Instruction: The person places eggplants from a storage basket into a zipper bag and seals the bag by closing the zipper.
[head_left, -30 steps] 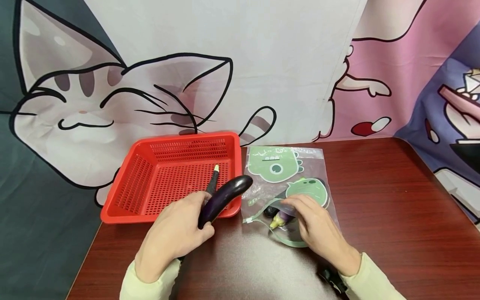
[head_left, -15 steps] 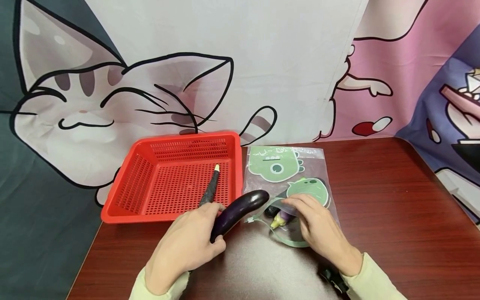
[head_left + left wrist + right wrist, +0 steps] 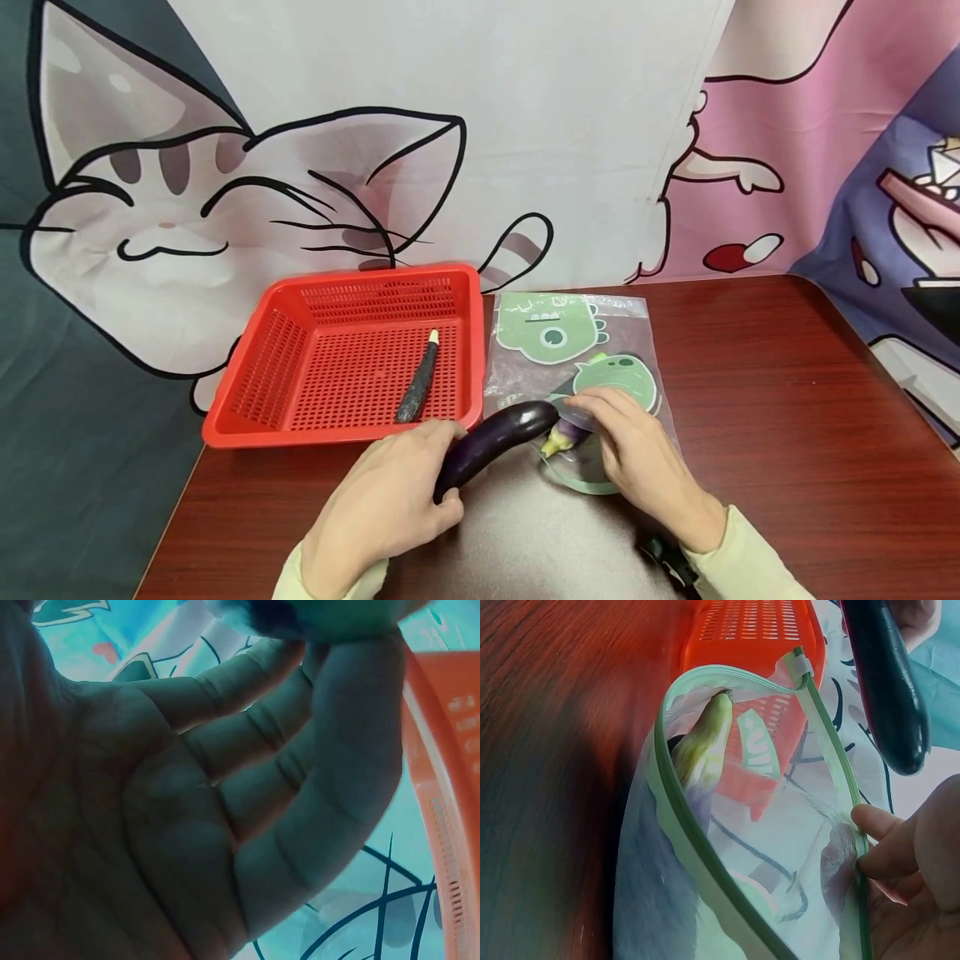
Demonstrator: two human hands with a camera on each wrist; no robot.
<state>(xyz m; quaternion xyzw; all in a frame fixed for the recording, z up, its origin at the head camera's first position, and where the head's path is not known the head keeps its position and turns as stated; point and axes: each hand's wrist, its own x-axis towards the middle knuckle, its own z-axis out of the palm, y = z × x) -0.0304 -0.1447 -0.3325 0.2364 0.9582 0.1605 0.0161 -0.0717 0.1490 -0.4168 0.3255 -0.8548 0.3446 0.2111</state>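
My left hand grips a long, glossy dark-purple eggplant between thumb and fingers, its rounded end pointing at the bag's mouth. In the left wrist view the fingers curl toward the eggplant, which is mostly out of sight there. My right hand pinches the green zip edge of a clear zip bag printed with green cartoon figures. The right wrist view shows the bag's mouth spread wide, with a second eggplant, pale stem end outward, inside. The held eggplant is outside the bag.
A red perforated basket stands on the left of the brown wooden table. One dark slender vegetable with a pale tip lies in it, resembling a zucchini. Behind the table hangs a cartoon-printed cloth.
My left hand has carried the eggplant right and toward me, from over the basket's edge to the bag's mouth. The right hand keeps holding the bag's edge in place.
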